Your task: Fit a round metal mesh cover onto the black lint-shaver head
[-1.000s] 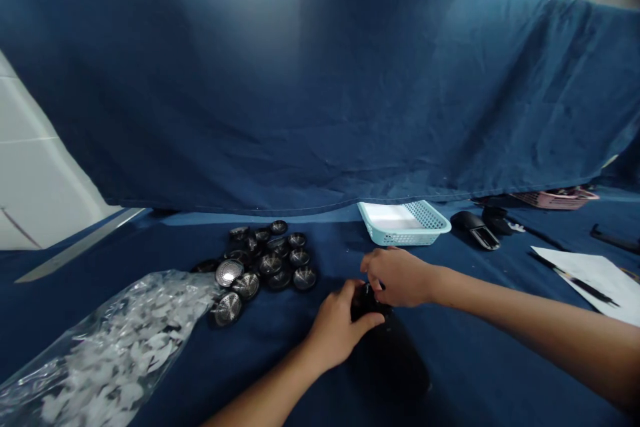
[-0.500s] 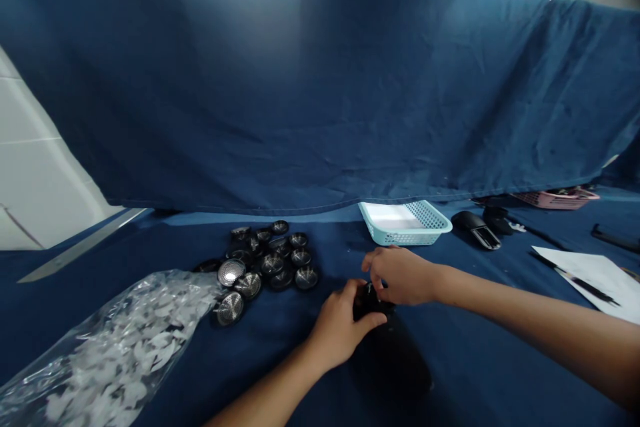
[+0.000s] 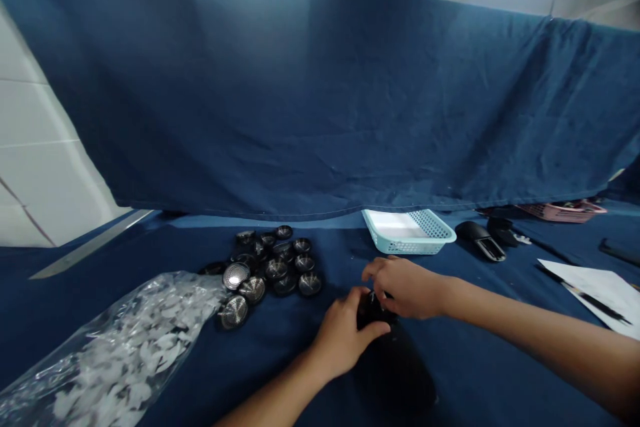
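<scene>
My left hand [image 3: 345, 333] curls its fingers and thumb round a small black round piece [image 3: 369, 312] on the blue cloth. Over the same piece bends my right hand [image 3: 407, 285], its fingertips pinched together at the top; whether they hold something small there is hidden. Beneath the hands stretches a long dark shape [image 3: 403, 373], and I cannot tell object from shadow in it. Left of the hands lies a group of round black pieces [image 3: 276, 269], several with silvery perforated faces. Beside them is a clear plastic bag [image 3: 135, 347] full of thin white pieces.
A light-blue basket [image 3: 410, 245] with something white inside stands behind my hands. Right of it lie a black device [image 3: 480, 240] and a pink basket [image 3: 563, 211]. White paper [image 3: 595, 290] with a dark slender tool on it is at the right. A blue curtain [image 3: 320, 93] hangs at the back.
The view has shifted slightly, so everything sits a little lower and further right. Both hands stay at the black round piece, with hardly any change in their grip.
</scene>
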Tool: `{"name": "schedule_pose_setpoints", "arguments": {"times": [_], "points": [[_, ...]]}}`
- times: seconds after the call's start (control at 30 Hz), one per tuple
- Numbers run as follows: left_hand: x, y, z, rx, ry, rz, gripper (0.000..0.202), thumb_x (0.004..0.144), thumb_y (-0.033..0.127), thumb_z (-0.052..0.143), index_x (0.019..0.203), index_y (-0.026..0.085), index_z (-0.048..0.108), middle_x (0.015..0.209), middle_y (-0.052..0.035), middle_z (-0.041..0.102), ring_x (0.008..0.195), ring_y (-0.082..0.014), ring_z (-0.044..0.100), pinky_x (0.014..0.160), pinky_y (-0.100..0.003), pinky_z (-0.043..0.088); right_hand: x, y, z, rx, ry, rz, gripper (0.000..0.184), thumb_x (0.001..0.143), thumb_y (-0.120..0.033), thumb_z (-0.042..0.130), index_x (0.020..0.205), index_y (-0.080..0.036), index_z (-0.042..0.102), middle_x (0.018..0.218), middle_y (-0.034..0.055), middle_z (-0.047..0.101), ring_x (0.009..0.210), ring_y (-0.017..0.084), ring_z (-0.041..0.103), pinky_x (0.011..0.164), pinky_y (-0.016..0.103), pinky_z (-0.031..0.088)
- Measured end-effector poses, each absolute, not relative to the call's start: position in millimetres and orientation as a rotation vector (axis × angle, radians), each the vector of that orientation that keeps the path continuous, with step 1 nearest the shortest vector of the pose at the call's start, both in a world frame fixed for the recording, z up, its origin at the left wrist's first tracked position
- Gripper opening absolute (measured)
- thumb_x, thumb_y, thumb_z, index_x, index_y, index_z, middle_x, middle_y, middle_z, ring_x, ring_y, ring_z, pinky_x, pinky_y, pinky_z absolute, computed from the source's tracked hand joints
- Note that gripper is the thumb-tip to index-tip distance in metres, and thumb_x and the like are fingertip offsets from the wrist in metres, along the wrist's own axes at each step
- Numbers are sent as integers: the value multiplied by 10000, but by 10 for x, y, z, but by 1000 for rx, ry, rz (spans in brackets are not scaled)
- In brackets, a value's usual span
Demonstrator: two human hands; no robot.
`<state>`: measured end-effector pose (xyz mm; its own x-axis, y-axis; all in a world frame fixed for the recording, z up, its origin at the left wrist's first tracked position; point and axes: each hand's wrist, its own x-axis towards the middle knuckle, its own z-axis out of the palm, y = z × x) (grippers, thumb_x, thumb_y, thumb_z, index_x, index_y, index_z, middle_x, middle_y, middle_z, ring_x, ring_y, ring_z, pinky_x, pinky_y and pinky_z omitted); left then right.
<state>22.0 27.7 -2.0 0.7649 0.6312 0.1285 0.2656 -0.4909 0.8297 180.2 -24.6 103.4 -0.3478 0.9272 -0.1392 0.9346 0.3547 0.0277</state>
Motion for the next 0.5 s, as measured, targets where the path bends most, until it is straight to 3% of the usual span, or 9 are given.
{"name": "schedule_pose_setpoints", "arguments": {"times": [0.5], "points": [[204,266,-26,2103,689,539,535,758,421,717,1224,218,549,1145,-92,664,1068,-289,598,906,-375,453,1852,-296,1089,1474,2631,-78,175,839,-103,565,815,-136,736,1132,99,637,1035,229,571,887,363,450]]}}
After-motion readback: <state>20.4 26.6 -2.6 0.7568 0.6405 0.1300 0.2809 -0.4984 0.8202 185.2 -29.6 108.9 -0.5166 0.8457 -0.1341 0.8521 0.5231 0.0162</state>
